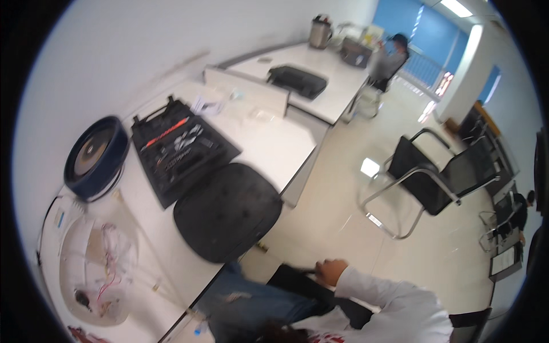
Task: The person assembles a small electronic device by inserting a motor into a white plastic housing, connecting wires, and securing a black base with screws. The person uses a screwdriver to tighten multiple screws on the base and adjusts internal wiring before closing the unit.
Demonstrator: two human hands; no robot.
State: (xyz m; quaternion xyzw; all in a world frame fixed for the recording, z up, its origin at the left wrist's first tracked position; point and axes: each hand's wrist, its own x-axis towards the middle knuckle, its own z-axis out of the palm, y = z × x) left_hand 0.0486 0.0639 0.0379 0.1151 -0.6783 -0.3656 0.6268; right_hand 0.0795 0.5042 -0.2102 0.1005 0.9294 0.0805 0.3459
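My right hand [331,271] comes out of a white sleeve at the lower middle. Its fingers are curled at the end of a dark bar that looks like a chair armrest [306,273], beside my jeans-covered leg [257,303]. My left hand does not show. Nearest on the white table [274,151] lies a black rounded panel [229,211], partly over its edge. Behind it a black tool case [186,146] lies open with metal tools inside. A dark blue round device [94,157] leans to its left. A white oval housing [97,274] with red wires sits at the lower left.
A low partition [246,88] separates a second table, with a closed black case [297,81] and a metal pot [320,31]. A seated person [392,57] is at its far end. A black chair [432,171] stands on the tiled floor; another person [517,211] sits far right.
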